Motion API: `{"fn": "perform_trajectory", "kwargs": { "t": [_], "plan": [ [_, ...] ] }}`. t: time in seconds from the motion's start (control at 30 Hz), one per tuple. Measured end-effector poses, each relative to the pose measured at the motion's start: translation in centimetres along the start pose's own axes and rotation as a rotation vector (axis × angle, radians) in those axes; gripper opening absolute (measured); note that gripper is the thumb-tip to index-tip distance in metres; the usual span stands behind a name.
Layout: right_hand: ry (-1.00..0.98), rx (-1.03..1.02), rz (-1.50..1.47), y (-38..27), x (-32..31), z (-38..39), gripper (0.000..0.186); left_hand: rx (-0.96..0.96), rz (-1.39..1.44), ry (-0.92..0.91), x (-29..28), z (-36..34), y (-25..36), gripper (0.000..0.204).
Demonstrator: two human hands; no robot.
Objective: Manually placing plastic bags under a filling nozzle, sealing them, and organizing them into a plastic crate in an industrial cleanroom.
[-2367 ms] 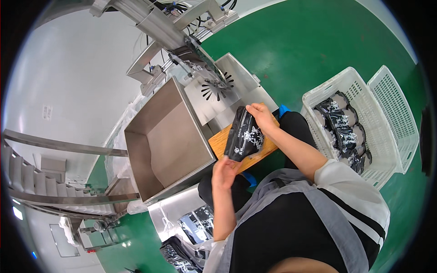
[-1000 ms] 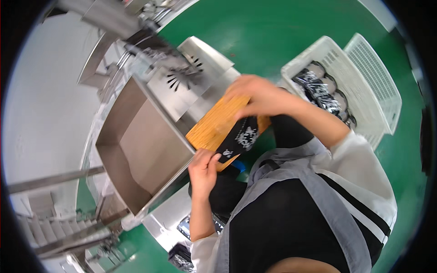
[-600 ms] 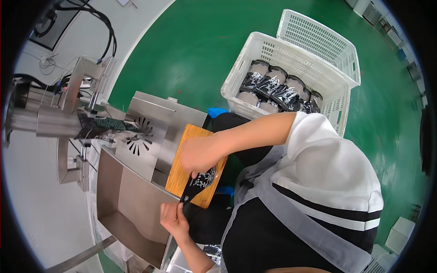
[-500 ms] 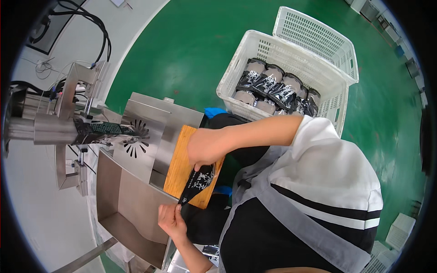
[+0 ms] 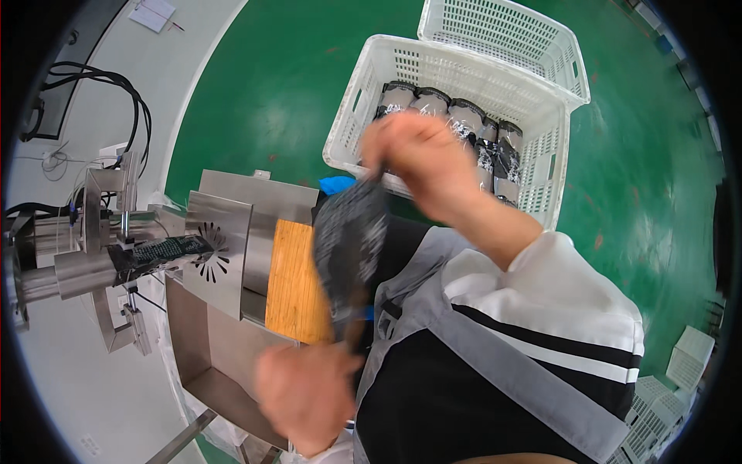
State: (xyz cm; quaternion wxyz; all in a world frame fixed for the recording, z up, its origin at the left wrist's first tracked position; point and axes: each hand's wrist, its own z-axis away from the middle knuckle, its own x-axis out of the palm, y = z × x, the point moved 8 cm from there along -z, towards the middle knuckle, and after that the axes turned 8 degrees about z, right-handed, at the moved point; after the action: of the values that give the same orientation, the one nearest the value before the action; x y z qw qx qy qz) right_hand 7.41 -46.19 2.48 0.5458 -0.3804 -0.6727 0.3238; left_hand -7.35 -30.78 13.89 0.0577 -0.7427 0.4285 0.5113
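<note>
A black plastic bag with pale print is stretched between my two hands, blurred by motion. My right hand, raised in front of the white crate, is closed round the bag's upper end. Lower down, my left hand is smeared, with its fingers closed at the bag's lower end. The bag hangs just right of a wooden board and covers part of its edge. What the bag contains cannot be made out.
A white crate holds several filled black-and-grey bags; another white crate adjoins it. To the left stands a steel machine with a tube wearing black film, a slotted plate and a steel trough. The floor is green.
The bag has come up off the wooden board. My right hand has risen toward the crate with one end, while my left hand has shifted slightly lower. The whole view has turned a little.
</note>
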Motion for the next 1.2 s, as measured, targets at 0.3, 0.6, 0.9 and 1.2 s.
{"fn": "perform_trajectory", "kwargs": {
  "t": [0.3, 0.6, 0.9, 1.2],
  "plan": [
    [0.004, 0.142, 0.767, -1.6, -25.4, -5.8, 0.033, -0.571, 0.464, 0.018, 8.1, 1.7, -5.8, 0.012],
    [0.291, -0.07, 1.52, 17.6, -41.9, 1.7, 0.027, -1.215, 0.396, 0.189, 7.4, 13.1, -10.5, 0.012],
    [0.022, 0.574, 1.744, 28.7, -61.5, 6.7, 0.077, -1.415, -0.38, 0.996, -3.0, 34.3, -6.3, 0.017],
    [0.048, 0.218, 0.858, 25.4, -41.5, -5.8, 0.027, -1.991, -0.547, 0.28, 19.7, 54.1, 0.2, 0.047]
  ]
}}
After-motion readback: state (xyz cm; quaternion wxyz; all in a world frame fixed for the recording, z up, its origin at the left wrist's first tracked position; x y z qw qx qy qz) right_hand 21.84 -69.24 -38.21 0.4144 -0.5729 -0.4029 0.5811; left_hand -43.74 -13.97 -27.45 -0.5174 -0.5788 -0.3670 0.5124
